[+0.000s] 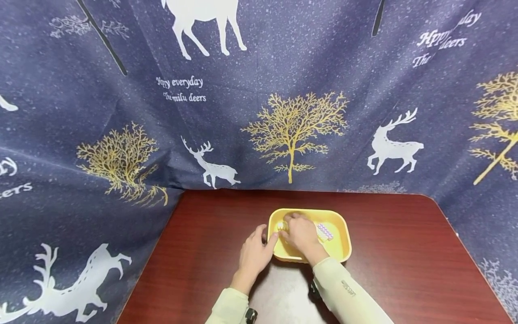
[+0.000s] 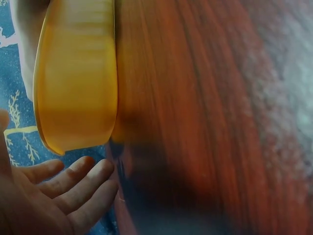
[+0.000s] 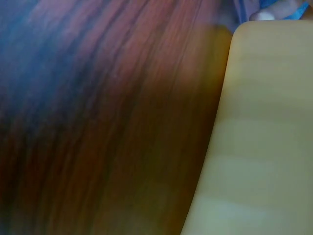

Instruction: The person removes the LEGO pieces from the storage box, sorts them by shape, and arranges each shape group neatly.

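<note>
A yellow plastic basin [image 1: 341,225] with rounded corners stands on the table. My left hand [image 1: 255,253] is at its left end, fingers loosely extended and thumb over the rim; whether it touches is unclear. In the left wrist view, the left fingers [image 2: 80,193] are spread by the basin's end wall and hold nothing. My right hand [image 1: 302,234] reaches down inside the basin, fingertips by a small yellow-and-white item [image 1: 281,226]; the grip is blurred. Right of that hand lies a pale blister pack [image 1: 325,231] with rows of purple bumps, partly hidden.
The basin rests on a reddish-brown wooden table [image 1: 404,252]. Behind and beside the table hangs a dark blue cloth [image 1: 226,112] printed with white deer and golden trees. A black band [image 1: 251,315] is on the left wrist.
</note>
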`<state>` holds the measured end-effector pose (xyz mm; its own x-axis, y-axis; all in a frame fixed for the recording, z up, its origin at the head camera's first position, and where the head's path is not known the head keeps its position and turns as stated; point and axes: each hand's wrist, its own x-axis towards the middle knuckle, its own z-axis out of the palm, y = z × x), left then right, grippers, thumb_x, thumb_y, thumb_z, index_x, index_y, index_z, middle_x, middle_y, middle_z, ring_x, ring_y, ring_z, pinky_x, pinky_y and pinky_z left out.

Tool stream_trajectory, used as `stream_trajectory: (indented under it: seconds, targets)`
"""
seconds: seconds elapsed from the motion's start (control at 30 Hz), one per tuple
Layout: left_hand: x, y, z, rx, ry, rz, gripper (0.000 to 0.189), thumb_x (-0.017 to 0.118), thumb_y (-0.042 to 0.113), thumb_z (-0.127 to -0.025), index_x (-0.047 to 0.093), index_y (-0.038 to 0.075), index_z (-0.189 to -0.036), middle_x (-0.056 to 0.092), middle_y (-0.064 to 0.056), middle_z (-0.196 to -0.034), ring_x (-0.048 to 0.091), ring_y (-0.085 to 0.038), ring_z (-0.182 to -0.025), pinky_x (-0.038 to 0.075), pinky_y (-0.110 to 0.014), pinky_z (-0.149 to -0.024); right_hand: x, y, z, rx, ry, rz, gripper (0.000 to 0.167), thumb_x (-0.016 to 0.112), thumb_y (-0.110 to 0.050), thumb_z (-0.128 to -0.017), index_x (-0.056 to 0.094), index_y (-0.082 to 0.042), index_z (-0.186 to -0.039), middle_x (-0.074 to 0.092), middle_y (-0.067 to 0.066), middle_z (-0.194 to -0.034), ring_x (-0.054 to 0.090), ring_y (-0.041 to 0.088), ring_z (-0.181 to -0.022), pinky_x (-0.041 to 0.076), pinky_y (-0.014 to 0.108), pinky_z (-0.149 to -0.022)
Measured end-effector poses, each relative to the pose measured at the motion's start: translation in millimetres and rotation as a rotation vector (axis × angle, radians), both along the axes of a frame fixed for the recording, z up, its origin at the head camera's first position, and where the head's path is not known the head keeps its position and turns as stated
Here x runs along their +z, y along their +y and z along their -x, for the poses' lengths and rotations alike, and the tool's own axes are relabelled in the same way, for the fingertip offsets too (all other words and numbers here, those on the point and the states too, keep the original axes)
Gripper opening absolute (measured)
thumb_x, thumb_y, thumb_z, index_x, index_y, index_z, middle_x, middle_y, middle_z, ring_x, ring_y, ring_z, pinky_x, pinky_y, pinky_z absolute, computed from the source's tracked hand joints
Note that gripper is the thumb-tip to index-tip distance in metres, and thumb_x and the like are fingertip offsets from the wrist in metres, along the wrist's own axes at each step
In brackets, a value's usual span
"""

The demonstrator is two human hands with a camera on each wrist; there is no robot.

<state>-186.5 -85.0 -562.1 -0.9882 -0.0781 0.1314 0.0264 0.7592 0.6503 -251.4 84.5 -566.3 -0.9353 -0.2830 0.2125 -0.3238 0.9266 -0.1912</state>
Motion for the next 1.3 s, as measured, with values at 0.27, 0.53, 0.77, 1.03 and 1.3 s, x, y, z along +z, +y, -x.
stream_trajectory:
  seconds: [0.27,0.53,0.77,1.03,1.3]
  targets:
    - [-1.0,5.4,2.1,0.0,0.024,-0.05,0.056,0.053,0.063,-0.098,0.061,0.021,-0.135,0.067,0.009,-0.095,0.062,-0.007,-0.076,0.052,-0.032,-0.063,-3.4,0,1.6,0.027,0.023,-0.033,0.035,0.085,-0.039,-0.08,0.074,-0.016,-0.104,0.072,0.008,-0.104,0.067,0.032,-0.097,0.062,0.047,-0.081]
    - [1.2,9.5,5.1,0.019,-0.008,-0.121,0.05,0.054,0.057,-0.1,0.063,0.02,-0.133,0.074,0.002,-0.104,0.066,-0.012,-0.081,0.056,-0.038,-0.07,-3.1,0,1.4,0.017,0.048,-0.051,0.023,0.086,-0.03,-0.078,0.072,-0.018,-0.092,0.07,0.005,-0.094,0.066,0.029,-0.088,0.062,0.044,-0.077]
    - [-2.6,11.7,11.5,0.072,0.009,-0.157,0.032,0.057,0.04,-0.102,0.068,0.02,-0.124,0.074,0.001,-0.1,0.067,-0.015,-0.086,0.058,-0.04,-0.075,-1.4,0,-0.8,-0.005,0.031,-0.03,0.015,0.083,-0.02,-0.077,0.069,-0.02,-0.083,0.069,0.003,-0.082,0.064,0.027,-0.076,0.06,0.043,-0.065]
    - [0.4,11.9,15.5,0.096,-0.013,-0.215,0.027,0.062,0.035,-0.1,0.07,0.017,-0.119,0.069,0.006,-0.086,0.062,-0.012,-0.077,0.055,-0.034,-0.07,-3.4,-1,-0.9,-0.019,0.026,-0.027,0.014,0.081,-0.02,-0.078,0.068,-0.02,-0.081,0.069,0.003,-0.078,0.063,0.027,-0.074,0.06,0.043,-0.063]
    - [0.4,10.8,20.3,0.113,-0.068,-0.333,0.027,0.063,0.035,-0.1,0.072,0.013,-0.112,0.07,0.001,-0.085,0.061,-0.011,-0.052,0.058,-0.029,-0.047,-0.5,-1,-1.4,-0.012,0.044,-0.022,0.014,0.082,-0.022,-0.081,0.068,-0.019,-0.082,0.071,0.004,-0.084,0.066,0.028,-0.078,0.06,0.045,-0.065]
